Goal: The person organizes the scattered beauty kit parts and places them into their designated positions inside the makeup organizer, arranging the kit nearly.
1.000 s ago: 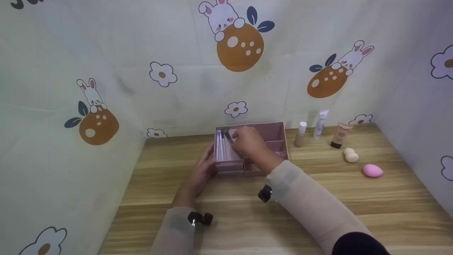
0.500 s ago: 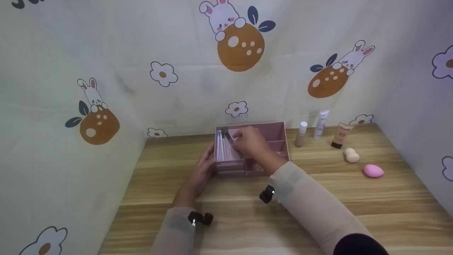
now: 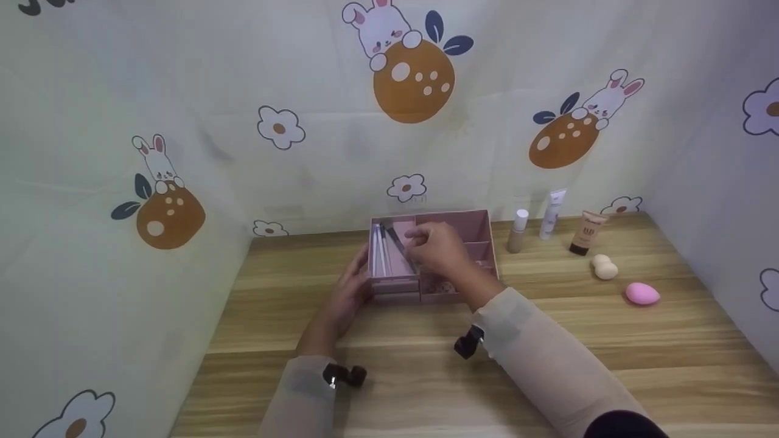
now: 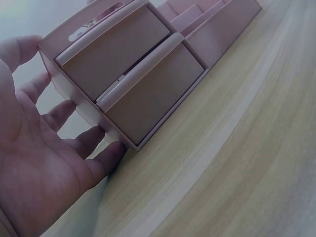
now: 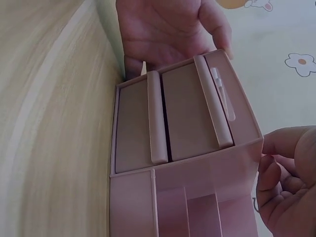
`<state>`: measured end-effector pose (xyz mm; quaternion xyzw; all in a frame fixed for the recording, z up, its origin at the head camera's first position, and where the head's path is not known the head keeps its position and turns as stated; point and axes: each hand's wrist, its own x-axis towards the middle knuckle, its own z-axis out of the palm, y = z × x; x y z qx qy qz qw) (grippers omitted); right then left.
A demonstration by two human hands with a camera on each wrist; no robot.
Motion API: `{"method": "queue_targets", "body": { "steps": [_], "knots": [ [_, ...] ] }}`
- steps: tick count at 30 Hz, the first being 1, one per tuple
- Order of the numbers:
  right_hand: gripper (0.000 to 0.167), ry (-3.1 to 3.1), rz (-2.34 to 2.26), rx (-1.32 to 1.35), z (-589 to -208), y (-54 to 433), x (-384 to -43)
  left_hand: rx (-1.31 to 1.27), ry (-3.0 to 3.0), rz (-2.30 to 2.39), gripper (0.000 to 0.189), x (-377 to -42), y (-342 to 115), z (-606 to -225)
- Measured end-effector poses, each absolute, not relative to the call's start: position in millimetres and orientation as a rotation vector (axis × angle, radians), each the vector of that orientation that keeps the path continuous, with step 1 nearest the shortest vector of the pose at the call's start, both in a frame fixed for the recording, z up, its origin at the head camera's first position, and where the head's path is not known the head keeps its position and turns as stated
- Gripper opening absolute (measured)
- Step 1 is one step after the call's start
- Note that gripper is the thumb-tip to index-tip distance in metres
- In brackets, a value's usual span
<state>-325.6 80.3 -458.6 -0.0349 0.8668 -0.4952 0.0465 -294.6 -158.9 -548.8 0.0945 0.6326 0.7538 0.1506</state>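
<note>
A pink desktop organizer [image 3: 395, 285] stands on the wooden table, two drawers at its front left. Slim pale sticks [image 3: 382, 252] and a dark slim stick [image 3: 398, 243], perhaps makeup brushes or pencils, lie in its top left tray. My left hand [image 3: 350, 289] rests on the organizer's left side; the left wrist view shows its fingertips along the side wall and thumb at the upper corner. My right hand [image 3: 443, 250] is over the middle divider with loosely bent fingers [image 5: 281, 143] close to the upper edge; nothing shows in its grasp.
Right of the organizer stand a small white-capped bottle [image 3: 517, 232], a white tube [image 3: 551, 216] and a beige tube [image 3: 586, 233]. A cream sponge [image 3: 604, 267] and a pink egg-shaped sponge [image 3: 642, 294] lie nearer. Patterned cloth [image 3: 328, 164] encloses the table's back and sides.
My right hand has shifted slightly right, off the tray, and its fingers have come away from the dark stick. The left hand and the organizer have stayed in place.
</note>
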Motion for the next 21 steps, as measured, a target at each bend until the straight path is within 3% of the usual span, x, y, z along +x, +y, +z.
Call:
{"method": "queue_targets", "body": {
  "steps": [21],
  "knots": [
    [0.039, 2.570, -1.738, -0.165, -470.4, 136.6, -298.8, 0.247, 1.874, 2.136, 0.062, -294.4, -160.0, -550.0]
  ]
}}
